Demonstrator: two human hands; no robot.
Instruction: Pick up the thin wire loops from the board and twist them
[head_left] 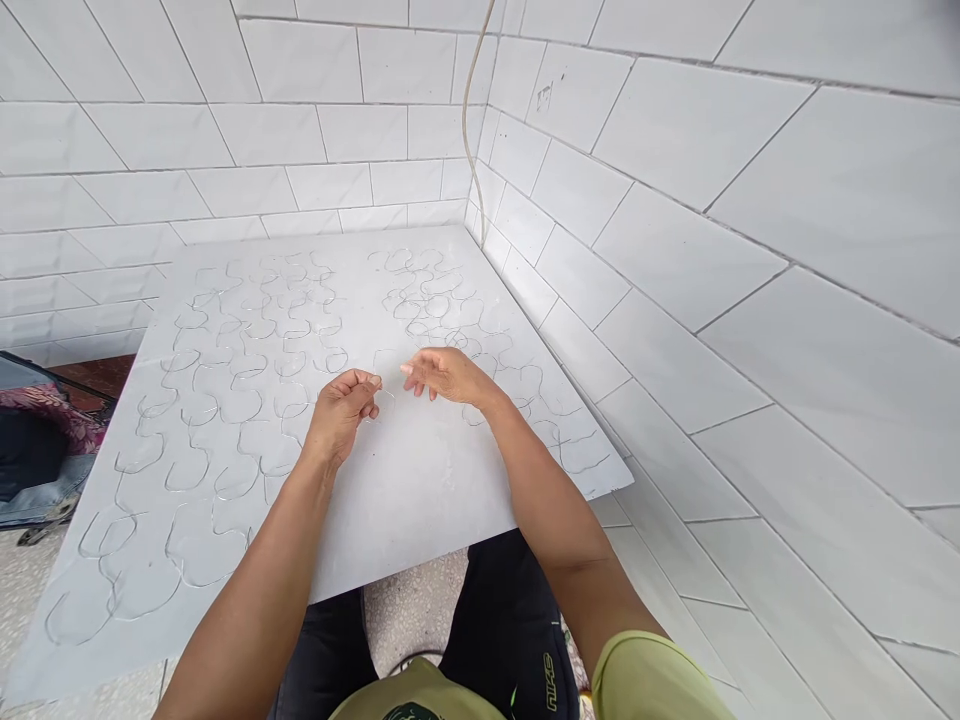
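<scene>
Pinched between the thumb and fingers of my left hand (341, 412) is a thin piece of bent wire (391, 398), its curved end sticking out to the right. My right hand (446, 378) hovers just right of it, fingers loosely bent and apart, with nothing visible in them. Both hands are over the middle of a pale grey table board (420, 500). Rows of curved wire pieces (240, 405) lie across the board's left half. Another cluster of wires (431, 310), more tangled, lies beyond my right hand and along the right side.
White tiled walls (600, 240) meet in a corner behind and to the right of the board. A pale cable (466, 120) hangs down that corner. Dark and flowered cloth items (37, 440) sit beside the board's left edge. My knees (502, 620) are under the front edge.
</scene>
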